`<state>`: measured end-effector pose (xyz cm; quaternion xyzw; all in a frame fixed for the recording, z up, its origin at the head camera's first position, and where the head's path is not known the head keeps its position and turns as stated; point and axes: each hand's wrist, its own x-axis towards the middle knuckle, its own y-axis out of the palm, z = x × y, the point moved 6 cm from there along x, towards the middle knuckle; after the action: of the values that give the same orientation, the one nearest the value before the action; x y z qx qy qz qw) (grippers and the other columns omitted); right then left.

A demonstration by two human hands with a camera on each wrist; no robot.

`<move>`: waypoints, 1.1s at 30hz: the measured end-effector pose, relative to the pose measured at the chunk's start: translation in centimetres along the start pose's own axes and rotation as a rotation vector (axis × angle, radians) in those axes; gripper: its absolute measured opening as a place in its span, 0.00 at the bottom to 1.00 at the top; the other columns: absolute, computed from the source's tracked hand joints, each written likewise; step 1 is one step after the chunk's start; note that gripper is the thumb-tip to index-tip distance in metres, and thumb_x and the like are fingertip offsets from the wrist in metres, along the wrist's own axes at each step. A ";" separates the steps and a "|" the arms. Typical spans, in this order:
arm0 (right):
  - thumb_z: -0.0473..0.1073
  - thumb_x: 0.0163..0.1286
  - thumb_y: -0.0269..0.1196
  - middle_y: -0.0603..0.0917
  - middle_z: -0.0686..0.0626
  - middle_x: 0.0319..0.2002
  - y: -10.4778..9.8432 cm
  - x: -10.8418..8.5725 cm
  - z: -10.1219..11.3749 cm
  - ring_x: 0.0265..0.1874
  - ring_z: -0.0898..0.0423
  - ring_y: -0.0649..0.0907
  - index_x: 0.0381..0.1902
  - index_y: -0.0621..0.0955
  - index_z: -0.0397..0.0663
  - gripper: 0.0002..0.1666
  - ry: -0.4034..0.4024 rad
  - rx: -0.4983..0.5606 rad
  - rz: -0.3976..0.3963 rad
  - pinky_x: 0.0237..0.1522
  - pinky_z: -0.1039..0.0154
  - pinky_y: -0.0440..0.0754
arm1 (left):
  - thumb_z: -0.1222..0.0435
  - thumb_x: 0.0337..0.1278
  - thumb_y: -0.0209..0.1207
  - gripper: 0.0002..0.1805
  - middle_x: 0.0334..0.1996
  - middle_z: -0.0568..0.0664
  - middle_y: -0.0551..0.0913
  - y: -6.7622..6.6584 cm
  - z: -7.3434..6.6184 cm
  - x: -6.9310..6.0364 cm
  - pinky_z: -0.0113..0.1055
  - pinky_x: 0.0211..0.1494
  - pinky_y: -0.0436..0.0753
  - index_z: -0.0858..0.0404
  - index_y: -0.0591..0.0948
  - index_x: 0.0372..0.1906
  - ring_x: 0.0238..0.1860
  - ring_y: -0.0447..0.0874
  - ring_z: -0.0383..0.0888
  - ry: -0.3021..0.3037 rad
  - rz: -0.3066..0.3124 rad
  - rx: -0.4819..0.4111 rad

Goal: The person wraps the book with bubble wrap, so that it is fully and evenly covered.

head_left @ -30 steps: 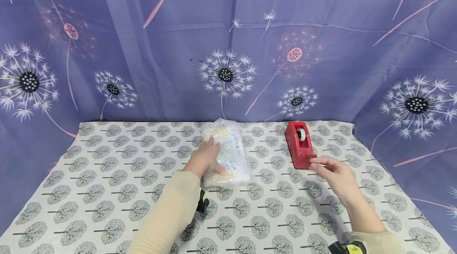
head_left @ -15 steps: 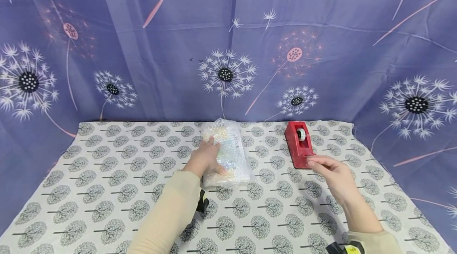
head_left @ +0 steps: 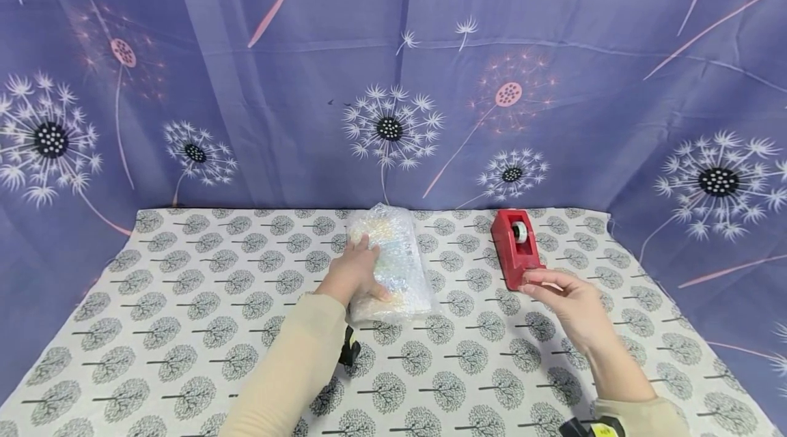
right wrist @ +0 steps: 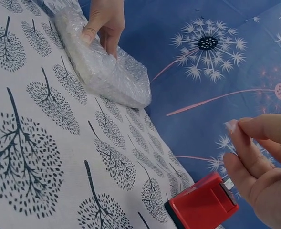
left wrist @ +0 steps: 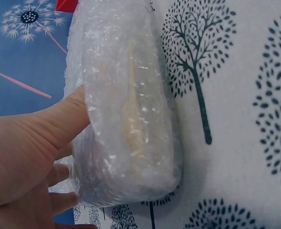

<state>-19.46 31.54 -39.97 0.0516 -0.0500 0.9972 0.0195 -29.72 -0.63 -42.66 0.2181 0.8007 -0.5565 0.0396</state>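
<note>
A package in bubble wrap [head_left: 402,256] lies at the middle of the patterned cloth, with faint yellow and green showing through. Spread across its top, my left hand [head_left: 356,272] presses on the wrap; its thumb lies on the wrap in the left wrist view too. My right hand [head_left: 572,300] pinches a small piece of clear tape [right wrist: 231,125] between thumb and forefinger. Just beyond those fingertips stands a red tape dispenser [head_left: 512,249], whose white roll [head_left: 520,231] is visible in its slot. In the right wrist view the hand is above and beside the dispenser.
A white cloth [head_left: 184,341] printed with grey trees covers the table. Behind and at the sides hangs a purple-blue curtain [head_left: 295,116] with dandelions.
My right hand has drawn slightly left and toward me, away from the dispenser's cutting edge. The left hand and the package have stayed where they were.
</note>
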 end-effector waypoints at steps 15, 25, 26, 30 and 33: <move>0.25 0.64 0.57 0.77 0.56 0.52 1.2 0.1 -1.2 0.43 0.60 0.85 0.50 0.82 0.45 0.20 0.120 0.282 0.124 0.52 0.70 0.80 | 0.52 0.36 0.71 0.54 0.76 0.56 0.41 0.0 0.0 0.1 0.66 0.69 0.56 0.58 0.58 0.72 0.74 0.38 0.64 -0.002 0.002 -0.006; 0.25 0.65 0.54 0.81 0.54 0.48 1.8 0.2 -1.3 0.44 0.59 0.85 0.54 0.80 0.45 0.22 0.098 0.320 0.144 0.52 0.68 0.80 | 0.51 0.36 0.71 0.54 0.76 0.56 0.41 0.1 0.1 0.1 0.66 0.69 0.56 0.58 0.58 0.72 0.74 0.38 0.64 -0.003 0.003 -0.004; 0.24 0.65 0.54 0.82 0.54 0.47 1.8 0.2 -1.3 0.43 0.59 0.86 0.53 0.80 0.45 0.22 0.091 0.331 0.145 0.52 0.68 0.81 | 0.51 0.36 0.71 0.54 0.76 0.56 0.40 0.0 0.1 0.1 0.66 0.69 0.56 0.58 0.58 0.73 0.74 0.38 0.63 -0.004 0.004 -0.005; 0.25 0.66 0.53 0.83 0.52 0.43 2.0 0.3 -1.3 0.40 0.59 0.86 0.50 0.82 0.44 0.19 0.077 0.356 0.146 0.50 0.66 0.82 | 0.51 0.36 0.71 0.54 0.76 0.55 0.40 0.0 0.1 0.1 0.66 0.69 0.55 0.57 0.57 0.73 0.75 0.38 0.63 -0.007 0.006 -0.001; 0.27 0.68 0.52 0.82 0.51 0.42 2.1 0.4 -1.3 0.38 0.58 0.87 0.48 0.82 0.44 0.17 0.081 0.373 0.149 0.49 0.64 0.83 | 0.51 0.36 0.71 0.54 0.76 0.56 0.40 0.0 0.1 0.1 0.66 0.69 0.56 0.57 0.58 0.73 0.75 0.38 0.63 -0.006 0.005 0.002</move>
<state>-20.04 29.56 -41.45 0.0103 0.1329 0.9891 -0.0622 -29.84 -0.66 -42.74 0.2186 0.7993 -0.5581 0.0434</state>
